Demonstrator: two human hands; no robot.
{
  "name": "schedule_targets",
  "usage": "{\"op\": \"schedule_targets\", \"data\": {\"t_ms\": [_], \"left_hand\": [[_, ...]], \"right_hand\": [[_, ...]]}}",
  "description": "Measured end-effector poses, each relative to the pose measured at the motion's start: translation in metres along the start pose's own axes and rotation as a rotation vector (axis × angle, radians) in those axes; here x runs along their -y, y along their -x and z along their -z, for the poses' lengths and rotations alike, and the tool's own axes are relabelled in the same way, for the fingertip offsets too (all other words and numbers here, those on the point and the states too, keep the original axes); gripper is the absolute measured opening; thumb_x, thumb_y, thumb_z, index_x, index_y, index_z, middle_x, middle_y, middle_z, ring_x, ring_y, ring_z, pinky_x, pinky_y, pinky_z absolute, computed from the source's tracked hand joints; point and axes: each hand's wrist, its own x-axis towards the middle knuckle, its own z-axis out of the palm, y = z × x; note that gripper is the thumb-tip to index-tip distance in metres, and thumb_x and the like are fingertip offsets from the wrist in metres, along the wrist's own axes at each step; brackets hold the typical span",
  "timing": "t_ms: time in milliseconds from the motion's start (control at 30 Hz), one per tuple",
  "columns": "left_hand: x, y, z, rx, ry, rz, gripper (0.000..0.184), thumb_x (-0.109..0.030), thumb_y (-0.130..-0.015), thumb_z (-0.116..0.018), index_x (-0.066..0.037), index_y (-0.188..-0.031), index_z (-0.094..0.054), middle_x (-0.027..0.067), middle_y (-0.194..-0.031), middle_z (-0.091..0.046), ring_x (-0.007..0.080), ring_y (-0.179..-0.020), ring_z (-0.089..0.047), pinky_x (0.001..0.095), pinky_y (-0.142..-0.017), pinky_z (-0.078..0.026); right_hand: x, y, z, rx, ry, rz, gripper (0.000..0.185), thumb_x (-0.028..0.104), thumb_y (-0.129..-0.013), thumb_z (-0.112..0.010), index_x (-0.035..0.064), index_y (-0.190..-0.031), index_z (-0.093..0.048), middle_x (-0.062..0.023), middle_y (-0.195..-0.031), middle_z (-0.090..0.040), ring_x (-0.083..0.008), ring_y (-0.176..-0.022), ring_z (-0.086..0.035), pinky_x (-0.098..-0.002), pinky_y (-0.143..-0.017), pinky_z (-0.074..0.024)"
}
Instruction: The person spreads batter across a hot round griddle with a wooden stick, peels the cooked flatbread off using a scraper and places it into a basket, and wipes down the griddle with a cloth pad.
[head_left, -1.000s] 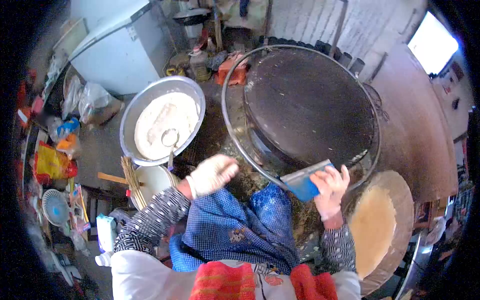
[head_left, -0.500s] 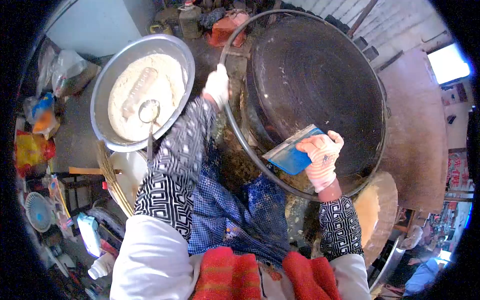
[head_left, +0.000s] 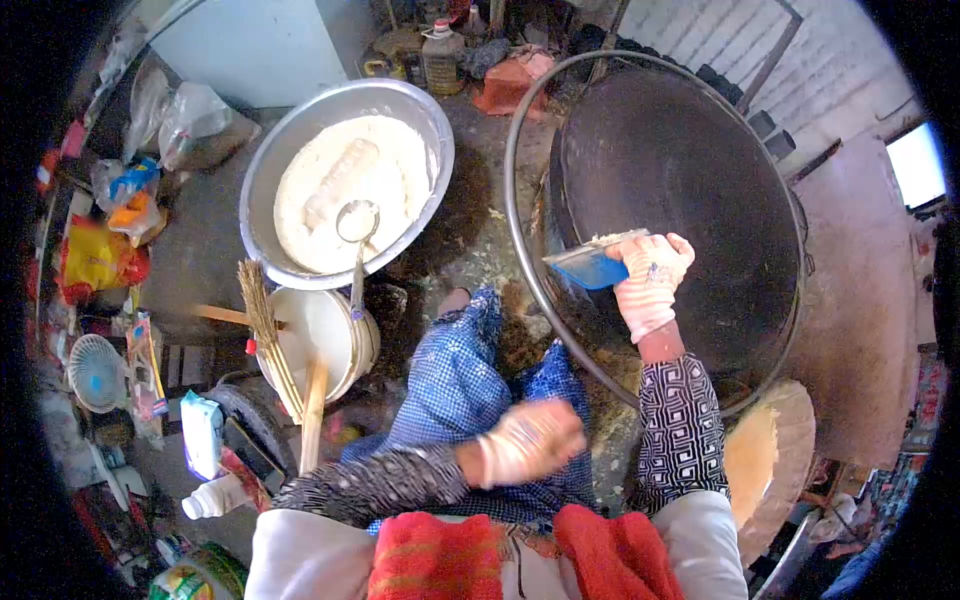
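Note:
My right hand (head_left: 652,285), in a striped glove, grips a blue scraper (head_left: 590,270) with a pale blade edge and some dough-like residue along it. It is held over the near left part of a large round dark griddle (head_left: 680,190), inside the metal ring (head_left: 512,190) around it. My left hand (head_left: 530,442), also gloved, hovers over the blue checked apron (head_left: 450,370); motion blur smears its fingers, and no object shows in it. To the left, a big metal basin (head_left: 447,170) contains pale batter (head_left: 300,205) with a ladle (head_left: 357,225) resting in it.
A white bucket (head_left: 365,345) stands below the basin, with a straw brush (head_left: 265,325) and a wooden stick (head_left: 314,410) across it. A round tray with a thin pale flatbread (head_left: 752,455) lies right of the griddle. An oil jug (head_left: 442,60) stands at the back.
My left hand has left the griddle's ring and come back in front of my body. The scraper remains in my right hand, its blade turned flatter. The camera view has shifted.

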Motion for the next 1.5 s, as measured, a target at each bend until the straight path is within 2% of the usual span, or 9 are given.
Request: {"op": "schedule_targets", "data": {"t_ms": [167, 733, 900, 1100, 1233, 1300, 1333, 1400, 1500], "left_hand": [[0.078, 0.021, 0.056, -0.315, -0.666, 0.311, 0.061, -0.054, -0.085, -0.060, -0.011, -0.128, -0.055, 0.0199, -0.142, -0.042, 0.0462, -0.136, -0.030, 0.0748, -0.102, -0.021], [0.080, 0.017, 0.034, -0.258, -0.649, 0.471, 0.048, -0.050, -0.087, -0.059, -0.008, -0.111, -0.065, 0.0163, -0.127, -0.054, 0.0396, -0.126, -0.043, 0.0555, -0.100, -0.039], [0.070, -0.004, 0.027, -0.255, -0.680, 0.483, 0.051, -0.052, -0.086, -0.058, -0.009, -0.112, -0.066, 0.0157, -0.120, -0.058, 0.0377, -0.121, -0.048, 0.0523, -0.099, -0.042], [0.058, -0.035, 0.027, -0.141, -0.669, 0.528, 0.051, -0.051, -0.089, -0.055, -0.006, -0.110, -0.066, 0.0173, -0.123, -0.058, 0.0370, -0.119, -0.050, 0.0508, -0.098, -0.042], [0.065, -0.042, 0.031, -0.156, -0.712, 0.534, 0.051, -0.049, -0.088, -0.057, -0.005, -0.111, -0.066, 0.0184, -0.124, -0.059, 0.0381, -0.119, -0.051, 0.0475, -0.100, -0.044], [0.078, -0.043, 0.028, -0.183, -0.751, 0.490, 0.050, -0.048, -0.088, -0.058, -0.005, -0.112, -0.066, 0.0187, -0.122, -0.060, 0.0383, -0.117, -0.052, 0.0466, -0.100, -0.044], [0.075, -0.046, 0.027, -0.143, -0.765, 0.518, 0.052, -0.050, -0.089, -0.057, -0.005, -0.114, -0.066, 0.0190, -0.125, -0.059, 0.0383, -0.119, -0.053, 0.0456, -0.101, -0.044], [0.087, -0.051, 0.024, -0.109, -0.802, 0.541, 0.057, -0.053, -0.090, -0.054, -0.005, -0.118, -0.064, 0.0189, -0.132, -0.057, 0.0388, -0.124, -0.051, 0.0445, -0.103, -0.043], [0.109, -0.052, 0.019, -0.089, -0.856, 0.514, 0.061, -0.054, -0.091, -0.053, -0.005, -0.126, -0.061, 0.0197, -0.137, -0.054, 0.0387, -0.126, -0.050, 0.0442, -0.105, -0.043]], "right_hand": [[0.003, -0.005, -0.003, 0.025, 0.073, -0.072, 0.014, 0.023, -0.086, -0.057, 0.0300, -0.085, -0.069, 0.0090, -0.085, -0.068, -0.0122, -0.092, -0.062, -0.0451, -0.100, -0.0294], [0.000, -0.016, -0.009, -0.235, 0.071, -0.089, 0.017, 0.023, -0.086, -0.057, 0.0228, -0.070, -0.065, 0.0016, -0.072, -0.065, -0.0189, -0.077, -0.062, -0.0473, -0.093, -0.0337], [0.019, -0.027, 0.006, 0.137, 0.138, -0.196, 0.018, 0.018, -0.087, -0.050, 0.0178, -0.086, -0.068, -0.0038, -0.084, -0.068, -0.0212, -0.087, -0.066, -0.0507, -0.089, -0.0409], [0.041, -0.026, 0.004, 0.310, 0.131, -0.203, 0.026, 0.010, -0.083, -0.057, -0.0042, -0.102, -0.068, -0.0217, -0.100, -0.066, -0.0299, -0.090, -0.068, -0.0390, -0.066, -0.0576], [-0.003, -0.034, 0.006, 0.663, 0.030, -0.371, 0.036, 0.010, -0.091, -0.055, -0.0084, -0.121, -0.060, -0.0301, -0.117, -0.058, -0.0453, -0.106, -0.062, -0.0641, -0.073, -0.0545], [-0.057, 0.010, 0.105, 0.770, 0.108, -0.565, 0.039, 0.011, -0.088, -0.060, -0.0086, -0.122, -0.059, -0.0305, -0.122, -0.055, -0.0423, -0.108, -0.063, -0.0624, -0.073, -0.0553], [-0.100, 0.045, 0.093, 0.556, 0.127, -0.820, 0.036, 0.012, -0.083, -0.065, -0.0072, -0.113, -0.063, -0.0270, -0.114, -0.060, -0.0398, -0.102, -0.066, -0.0554, -0.072, -0.0577], [-0.185, 0.151, 0.104, 0.256, 0.264, -0.961, 0.019, 0.013, -0.078, -0.065, -0.0014, -0.090, -0.070, -0.0126, -0.074, -0.068, -0.0271, -0.076, -0.071, -0.0392, -0.064, -0.0577], [-0.214, 0.325, 0.180, 0.154, 0.075, -1.179, 0.027, 0.023, -0.081, -0.067, -0.0034, -0.083, -0.070, -0.0200, -0.077, -0.070, -0.0298, -0.070, -0.069, -0.0396, -0.062, -0.0553]]}}
